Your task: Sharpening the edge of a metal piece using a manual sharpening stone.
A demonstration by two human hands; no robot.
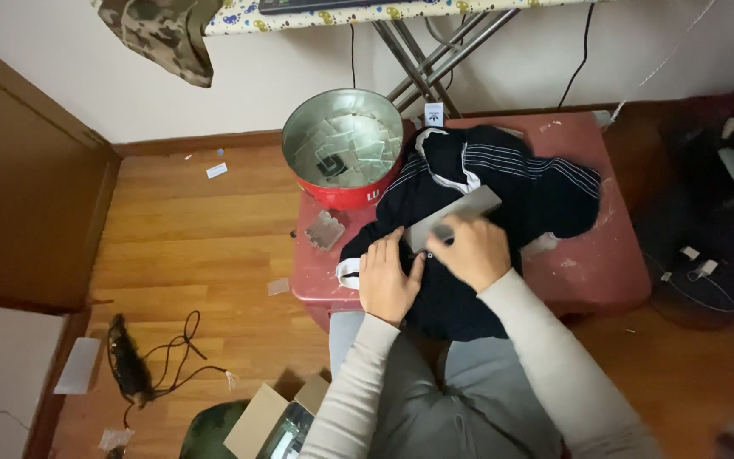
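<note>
Surface: red worktop (605, 272) on wooden floor (189, 229), ironing board legs behind. Dark striped garment (503, 183) spread under your hands. Left hand (388, 280) flat, fingers released, pressing cloth. Right hand (473, 251) fingers grasping grey flat card (456, 212). Red tin (343, 149) holds silvery pieces.

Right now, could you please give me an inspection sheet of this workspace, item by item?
Surface: low red table, scuffed, on a wooden floor.
Job's things: dark striped garment spread on the table; flat grey rectangular card on it.
Clutter: round red tin lined with silver pieces; small stack of silver pieces; open cardboard box.
Hands: left hand flat on the garment; right hand at the card, blurred.
Cables: tangled black cable on the floor.
Surroundings: ironing board legs, camouflage cloth.
</note>
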